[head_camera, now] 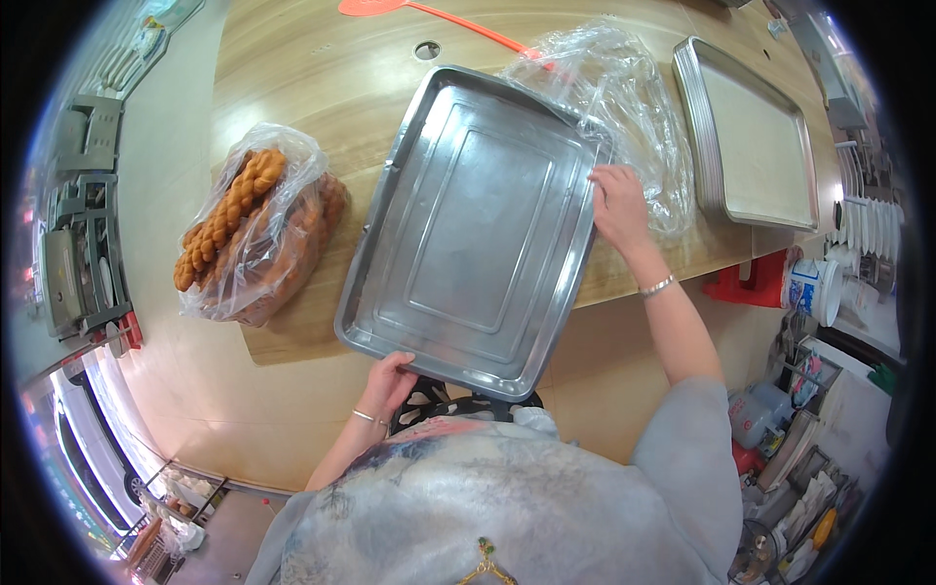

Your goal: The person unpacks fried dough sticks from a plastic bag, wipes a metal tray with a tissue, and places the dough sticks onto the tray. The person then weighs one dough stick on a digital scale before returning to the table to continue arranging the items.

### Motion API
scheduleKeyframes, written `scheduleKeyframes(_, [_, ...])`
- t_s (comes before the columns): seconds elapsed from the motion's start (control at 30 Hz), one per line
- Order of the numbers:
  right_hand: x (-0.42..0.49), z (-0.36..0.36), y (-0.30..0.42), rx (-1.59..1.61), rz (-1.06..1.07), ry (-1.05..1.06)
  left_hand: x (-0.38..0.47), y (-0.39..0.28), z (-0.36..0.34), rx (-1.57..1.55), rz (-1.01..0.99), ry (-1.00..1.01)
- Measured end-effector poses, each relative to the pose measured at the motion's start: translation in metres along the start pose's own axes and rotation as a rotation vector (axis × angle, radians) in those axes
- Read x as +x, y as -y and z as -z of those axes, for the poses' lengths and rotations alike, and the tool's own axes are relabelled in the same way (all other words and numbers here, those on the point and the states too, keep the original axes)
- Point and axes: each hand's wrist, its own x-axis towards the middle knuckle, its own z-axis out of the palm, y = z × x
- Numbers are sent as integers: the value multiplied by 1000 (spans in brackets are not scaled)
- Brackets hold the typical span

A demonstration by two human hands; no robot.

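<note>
Both hands hold a large rectangular metal tray [468,227] at a slant over the near edge of the wooden table [314,80]. My left hand [390,385] grips its near rim, thumb on top and fingers hidden beneath. At the tray's right rim, my right hand [620,206] has its fingers over the edge. Left of the tray lies a clear plastic bag [292,146] with twisted fried dough sticks [230,216], some poking out of its mouth. Crumpled clear plastic [629,95] lies beyond my right hand and touches the tray's far right corner.
A red plastic fly swatter [468,28] lies at the table's far side, one end at the crumpled plastic. Stacked metal trays [760,139] stand at the right. Below the table's right edge are a red stool [753,281] and a white bucket [813,291].
</note>
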Motion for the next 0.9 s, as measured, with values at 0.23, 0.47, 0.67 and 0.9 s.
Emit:
scheduleKeyframes(0.23, [93, -25, -84, -206, -176, -129, -5, -2, -20, 11, 19, 0])
scheduleKeyframes(0.47, [90, -7, -60, 97, -359, -210, -11, -3, -33, 162, 36, -24])
scheduleKeyframes(0.67, [38, -23, -1, 102, 36, -201, -11, -7, -37, 342, 264, 69])
scheduleKeyframes(0.9, [12, -25, 12, 173, 12, -235, -7, 3, -39, 252, 253, 120])
